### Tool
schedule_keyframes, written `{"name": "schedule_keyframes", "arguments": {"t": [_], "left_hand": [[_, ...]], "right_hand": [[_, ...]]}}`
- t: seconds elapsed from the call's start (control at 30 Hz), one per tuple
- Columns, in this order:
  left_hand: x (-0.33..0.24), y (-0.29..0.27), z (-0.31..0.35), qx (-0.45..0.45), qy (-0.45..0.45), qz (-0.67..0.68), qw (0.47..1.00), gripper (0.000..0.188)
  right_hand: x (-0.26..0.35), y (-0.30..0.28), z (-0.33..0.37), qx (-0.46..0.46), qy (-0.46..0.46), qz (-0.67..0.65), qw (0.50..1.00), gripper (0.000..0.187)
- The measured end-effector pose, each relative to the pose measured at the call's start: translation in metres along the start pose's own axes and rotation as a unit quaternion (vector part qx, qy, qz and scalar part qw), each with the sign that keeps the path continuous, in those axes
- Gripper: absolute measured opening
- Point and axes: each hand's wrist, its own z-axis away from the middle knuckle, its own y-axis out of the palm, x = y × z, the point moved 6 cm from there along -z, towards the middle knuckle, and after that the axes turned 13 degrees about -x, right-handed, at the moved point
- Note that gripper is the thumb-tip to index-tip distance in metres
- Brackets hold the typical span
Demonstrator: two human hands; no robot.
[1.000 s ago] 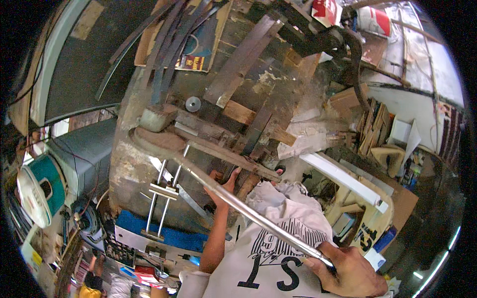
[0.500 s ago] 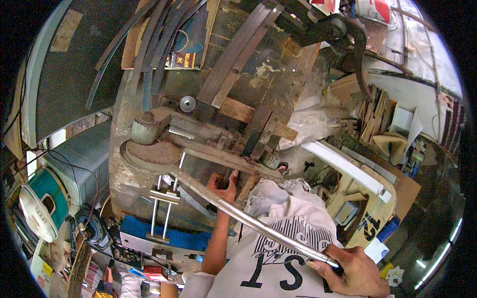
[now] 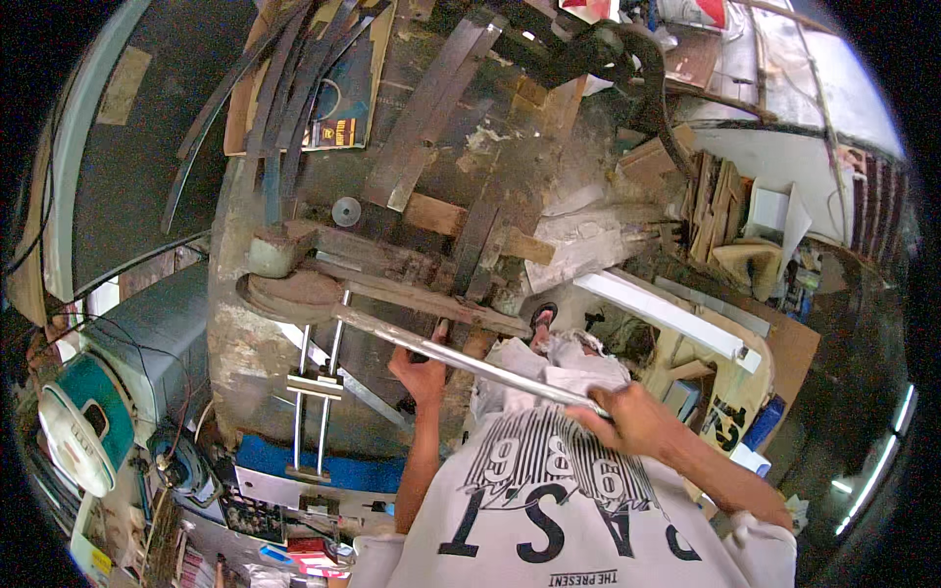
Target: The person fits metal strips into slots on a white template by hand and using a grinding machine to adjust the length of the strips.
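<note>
My right hand [image 3: 619,419] is closed around the near end of a long silver metal pipe [image 3: 470,366]. The pipe slants up to the left, ending at a round rusty metal disc [image 3: 294,294] on the workbench. Beside the disc stands a short grey cylinder [image 3: 272,255], and a heavy rusty bar [image 3: 421,302] runs rightward from there. Just below that bar is my left hand [image 3: 420,374], its fingers closed with one digit pointing up against the bar. Whatever sits between those fingers is dark and partly hidden.
Two silver rods [image 3: 326,412] form a fixture left of my left hand. Dark flat metal strips [image 3: 294,108] and a wide flat bar [image 3: 431,118] lie farther up the bench. A power tool [image 3: 181,461] is at lower left; a long white channel [image 3: 667,316] lies to the right.
My right hand has swung the pipe's near end away from my body and a little left. My left hand stays beneath the rusty bar. The whole view has shifted slightly.
</note>
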Motion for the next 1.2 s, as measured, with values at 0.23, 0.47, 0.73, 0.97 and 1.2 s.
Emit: {"name": "schedule_keyframes", "arguments": {"t": [0.23,0.47,0.73,0.97,1.2], "left_hand": [[-0.006,0.007,-0.001,-0.005,-0.156,0.036,0.987,0.041],[-0.033,-0.035,0.047,-0.14,-0.216,0.051,0.965,0.035],[-0.029,0.005,0.046,-0.175,-0.228,0.262,0.921,0.02],[-0.023,-0.009,0.045,-0.195,-0.208,0.185,0.94,0.011],[-0.028,-0.018,0.058,-0.204,-0.219,0.003,0.954,0.014]], "right_hand": [[-0.07,0.073,-0.047,-0.066,-0.032,0.014,0.997,0.042],[0.003,-0.028,-0.068,-0.087,-0.134,-0.193,0.968,0.036],[0.02,-0.018,-0.231,-0.312,-0.308,-0.104,0.893,0.017],[0.024,-0.011,-0.243,-0.339,-0.404,-0.071,0.847,0.013],[-0.002,0.009,-0.255,-0.312,-0.387,-0.049,0.866,0.019]]}}
